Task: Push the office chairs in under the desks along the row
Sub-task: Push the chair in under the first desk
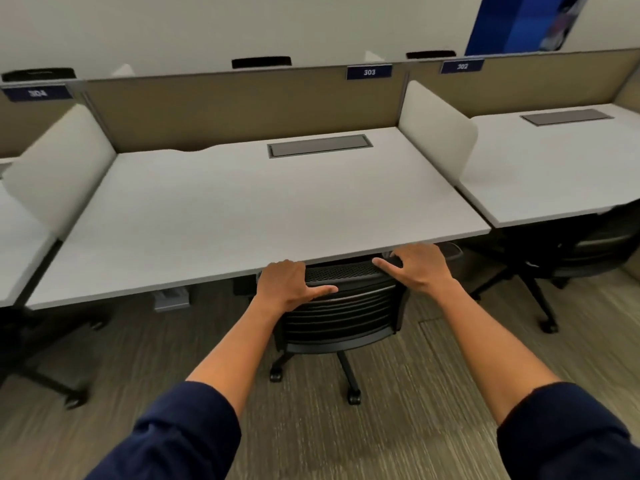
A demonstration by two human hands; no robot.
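- Both hands on the top edge of the black office chair [341, 306] backrest, arms out straight, dark blue sleeves [180, 434] pushed up to the elbows.
- Left hand [285, 284]: fingers curled over the top left corner of the backrest and out of sight behind it, thumb lying flat along the rear face, pointing right. A loose wrap over the edge.
- Right hand [420, 265]: draped over the top right corner, fingers over the far side, thumb stretched left along the top rail. Also a partial wrap (can't tell how hard either hand is pressing).
- Chair position: backrest top touching or just under the front edge of the white desk [263, 202], seat hidden below the desktop, star base and castors [353, 398] still out on the carpet.
- Desk is the one tagged 303 [369, 72]; grey cable hatch [320, 145] set into the top near the tan back panel [225, 109].
- White side dividers on both sides of the desk.
- Right neighbour desk (tag 302 [462, 66]): another black chair [588, 247] sits partly under it, base legs sticking out.
- Left neighbour (tag 304, blurred): only a dark chair base [52, 375] visible at the left edge.
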